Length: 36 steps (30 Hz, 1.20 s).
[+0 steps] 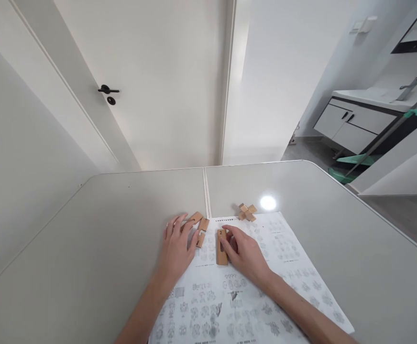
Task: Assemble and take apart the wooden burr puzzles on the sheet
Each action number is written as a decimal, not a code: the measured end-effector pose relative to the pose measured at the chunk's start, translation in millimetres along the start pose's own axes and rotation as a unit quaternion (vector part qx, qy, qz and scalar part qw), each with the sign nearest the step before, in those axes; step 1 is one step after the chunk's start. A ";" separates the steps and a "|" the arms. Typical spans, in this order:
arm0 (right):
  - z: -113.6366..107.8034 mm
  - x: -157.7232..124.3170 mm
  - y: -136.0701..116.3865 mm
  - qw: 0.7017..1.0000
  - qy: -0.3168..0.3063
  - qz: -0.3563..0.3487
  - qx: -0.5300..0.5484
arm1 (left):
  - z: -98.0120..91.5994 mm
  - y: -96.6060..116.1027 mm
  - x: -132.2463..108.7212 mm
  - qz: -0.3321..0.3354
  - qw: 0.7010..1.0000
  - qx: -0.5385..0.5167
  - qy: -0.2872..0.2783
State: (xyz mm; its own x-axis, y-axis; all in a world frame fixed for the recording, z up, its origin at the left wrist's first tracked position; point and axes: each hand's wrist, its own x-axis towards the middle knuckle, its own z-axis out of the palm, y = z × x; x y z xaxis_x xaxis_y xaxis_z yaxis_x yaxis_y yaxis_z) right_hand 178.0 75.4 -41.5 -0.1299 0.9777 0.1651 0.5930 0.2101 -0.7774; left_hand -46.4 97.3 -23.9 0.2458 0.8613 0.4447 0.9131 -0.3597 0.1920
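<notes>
On the printed sheet point(208, 282) lies a light-brown wooden puzzle piece point(222, 258) marked with a 2, a dark area along its side. My right hand point(246, 251) pinches its right edge, thumb and index finger closed on it. My left hand point(176, 248) is open, its fingers apart and curved over several loose wooden puzzle pieces point(203, 224) at the sheet's upper left. Those fingers partly cover the pieces; whether they touch them I cannot tell. Beyond my right hand, an assembled wooden burr puzzle point(247, 212) sits at the sheet's top edge.
The sheet, covered in small puzzle diagrams, rests on a grey table point(122, 248) with a seam down its far half. Behind the table stands a white door point(169, 86) with a black handle point(108, 90). To the right is a washbasin cabinet point(352, 119).
</notes>
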 end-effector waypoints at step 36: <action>-10.5 -2.8 -9.3 0.971 -0.079 -0.226 -0.016 | 3.8 11.3 -3.7 0.099 0.988 -0.041 -0.109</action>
State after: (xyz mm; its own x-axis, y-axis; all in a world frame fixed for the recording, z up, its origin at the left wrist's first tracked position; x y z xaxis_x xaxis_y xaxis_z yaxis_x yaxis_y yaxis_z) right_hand 181.2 70.8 -28.3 -0.5019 0.7733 0.3874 0.4710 0.6200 -0.6275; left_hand -35.8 91.3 -26.7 0.4886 0.8250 0.2840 0.8131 -0.5486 0.1948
